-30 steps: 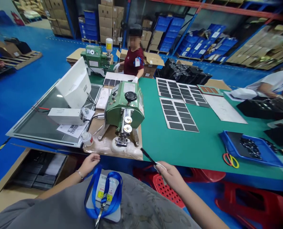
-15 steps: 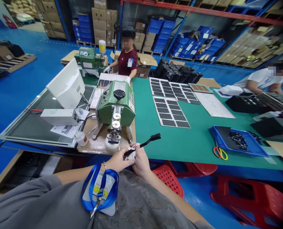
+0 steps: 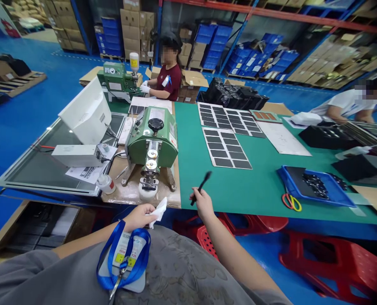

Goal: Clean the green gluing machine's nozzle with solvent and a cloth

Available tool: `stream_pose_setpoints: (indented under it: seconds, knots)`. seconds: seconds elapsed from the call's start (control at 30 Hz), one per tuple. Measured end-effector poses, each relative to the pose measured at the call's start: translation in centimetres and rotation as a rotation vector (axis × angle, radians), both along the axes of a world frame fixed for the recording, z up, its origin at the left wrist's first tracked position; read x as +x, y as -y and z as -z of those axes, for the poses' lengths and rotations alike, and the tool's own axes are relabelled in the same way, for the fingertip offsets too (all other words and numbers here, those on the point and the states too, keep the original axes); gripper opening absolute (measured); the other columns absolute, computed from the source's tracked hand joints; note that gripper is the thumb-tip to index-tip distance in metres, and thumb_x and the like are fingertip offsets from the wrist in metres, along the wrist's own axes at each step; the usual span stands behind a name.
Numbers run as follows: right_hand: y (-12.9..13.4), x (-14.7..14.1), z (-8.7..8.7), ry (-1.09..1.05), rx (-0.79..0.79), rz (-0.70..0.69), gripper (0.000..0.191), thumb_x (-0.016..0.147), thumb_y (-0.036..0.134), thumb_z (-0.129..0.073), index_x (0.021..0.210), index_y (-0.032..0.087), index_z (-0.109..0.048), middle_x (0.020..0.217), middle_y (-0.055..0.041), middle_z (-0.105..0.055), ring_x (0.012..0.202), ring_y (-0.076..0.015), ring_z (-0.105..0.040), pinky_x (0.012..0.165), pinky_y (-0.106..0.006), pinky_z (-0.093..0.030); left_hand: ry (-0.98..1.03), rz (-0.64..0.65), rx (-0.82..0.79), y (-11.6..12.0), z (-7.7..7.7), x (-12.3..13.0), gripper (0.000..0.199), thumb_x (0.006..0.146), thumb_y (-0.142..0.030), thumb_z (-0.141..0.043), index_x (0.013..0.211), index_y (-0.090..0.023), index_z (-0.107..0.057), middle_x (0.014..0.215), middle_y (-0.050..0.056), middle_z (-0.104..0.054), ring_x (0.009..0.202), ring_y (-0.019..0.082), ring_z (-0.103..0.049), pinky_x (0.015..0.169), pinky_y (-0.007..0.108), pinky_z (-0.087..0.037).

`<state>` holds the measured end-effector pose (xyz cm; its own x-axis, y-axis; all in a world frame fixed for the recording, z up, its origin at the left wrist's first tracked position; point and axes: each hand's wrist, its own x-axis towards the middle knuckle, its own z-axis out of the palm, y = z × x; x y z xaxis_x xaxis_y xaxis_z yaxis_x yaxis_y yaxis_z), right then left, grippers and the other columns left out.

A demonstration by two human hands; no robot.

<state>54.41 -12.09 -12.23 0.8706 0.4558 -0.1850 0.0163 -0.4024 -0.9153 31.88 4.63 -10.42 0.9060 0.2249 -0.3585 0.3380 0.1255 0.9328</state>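
My left hand (image 3: 141,217) is closed on a crumpled white tissue (image 3: 160,210), held just in front of the table edge. In my right hand (image 3: 203,204) is a black brush (image 3: 204,183), its bristle end pointing up and away over the green mat. My fingers wrap its handle, and motion blurs the bristles slightly. The hands are apart. Close beyond my left hand stands a green pad printing machine (image 3: 153,140) with a white cup (image 3: 148,190) at its lower front. A small white jar (image 3: 106,184) with a red label stands left of it.
Boards of black rectangular pieces (image 3: 227,148) lie on the green mat (image 3: 188,127). At right are scissors (image 3: 292,202) and a blue tray (image 3: 322,190). Red stools (image 3: 334,262) stand below the table. One co-worker (image 3: 169,80) is at the far machine; another (image 3: 350,103) sits right.
My hands have separated: the right moved right with the brush, the left drew back left with the tissue. The co-worker in dark red now has both hands raised at the far machine.
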Motion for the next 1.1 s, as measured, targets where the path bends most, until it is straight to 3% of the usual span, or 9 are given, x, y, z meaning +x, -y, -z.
stream_pose_setpoints:
  seconds: [0.13,0.27,0.47,0.7,0.8,0.93,1.03,1.1]
  knots:
    - [0.6,2.4,4.3,0.097,-0.344,-0.184,0.035,0.083,0.045,-0.053,0.091,0.012,-0.06,0.089,-0.0076,-0.062,0.088,-0.0195,-0.058,0.083,-0.038,-0.044,-0.029,-0.06,-0.126,-0.8,-0.4,-1.7,0.041,0.062,-0.043,-0.071,0.086,-0.011,-0.061,0.069,0.003,-0.063,0.056,0.012,-0.052,0.052,0.022,-0.037]
    - [-0.1,3.8,6.9,0.195,-0.614,-0.361,0.027,0.087,0.036,-0.053,0.1,0.013,-0.06,0.104,-0.007,-0.06,0.099,-0.0195,-0.055,0.09,-0.042,-0.041,-0.06,-0.151,-0.16,-1.4,-1.4,-3.2,0.04,0.06,-0.044,-0.073,0.079,-0.011,-0.063,0.064,0.003,-0.062,0.054,0.011,-0.05,0.051,0.022,-0.035]
    - [-2.2,5.6,7.9,0.389,-0.852,-0.528,0.034,0.091,0.035,-0.045,0.116,0.015,-0.056,0.11,-0.0092,-0.057,0.105,-0.0208,-0.051,0.091,-0.039,-0.037,-0.115,-0.325,-0.131,-1.7,-2.8,-4.6,0.04,0.06,-0.048,-0.072,0.072,-0.012,-0.062,0.059,0.0,-0.059,0.051,0.009,-0.045,0.05,0.021,-0.032]
    - [-4.0,6.4,8.2,0.491,-0.927,-0.484,0.038,0.085,0.031,-0.048,0.119,0.015,-0.057,0.114,-0.016,-0.054,0.114,-0.0261,-0.043,0.093,-0.036,-0.031,-0.129,-0.477,-0.104,-1.5,-3.3,-4.0,0.037,0.061,-0.048,-0.07,0.07,-0.013,-0.063,0.06,-0.001,-0.055,0.054,0.01,-0.044,0.054,0.022,-0.032]
    - [-4.3,5.9,7.4,0.478,-0.884,-0.39,0.048,0.08,0.025,-0.053,0.124,0.008,-0.051,0.125,-0.0224,-0.046,0.121,-0.031,-0.037,0.097,-0.042,-0.027,-0.043,-0.485,-0.003,-1.8,-3.5,-3.3,0.031,0.064,-0.044,-0.07,0.065,-0.013,-0.063,0.073,0.003,-0.06,0.066,0.014,-0.05,0.064,0.024,-0.037]
    - [-4.7,3.5,3.9,0.476,-0.681,-0.327,0.05,0.085,0.026,-0.041,0.128,0.002,-0.044,0.133,-0.0266,-0.037,0.124,-0.0333,-0.033,0.099,-0.048,-0.027,-0.011,-0.512,-0.114,-2.1,-3.9,-2.4,0.031,0.066,-0.044,-0.068,0.071,-0.014,-0.063,0.078,0.004,-0.062,0.072,0.016,-0.053,0.068,0.026,-0.04]
    - [-4.9,-0.3,-0.2,0.463,-0.433,-0.457,0.043,0.091,0.033,-0.029,0.122,0.014,-0.051,0.123,-0.0148,-0.051,0.116,-0.0238,-0.044,0.096,-0.039,-0.035,-0.006,-0.506,-0.179,-2.0,-4.1,-1.7,0.032,0.066,-0.044,-0.069,0.07,-0.014,-0.06,0.065,0.0,-0.057,0.061,0.012,-0.049,0.061,0.023,-0.038]
    - [-5.1,-3.3,-2.9,0.365,-0.189,-0.652,0.039,0.089,0.04,-0.038,0.12,0.021,-0.052,0.118,-0.0084,-0.056,0.109,-0.0201,-0.051,0.092,-0.034,-0.039,0.023,-0.485,-0.227,-2.0,-4.2,-1.0,0.034,0.065,-0.045,-0.07,0.07,-0.013,-0.058,0.062,-0.001,-0.056,0.058,0.011,-0.048,0.058,0.022,-0.037]
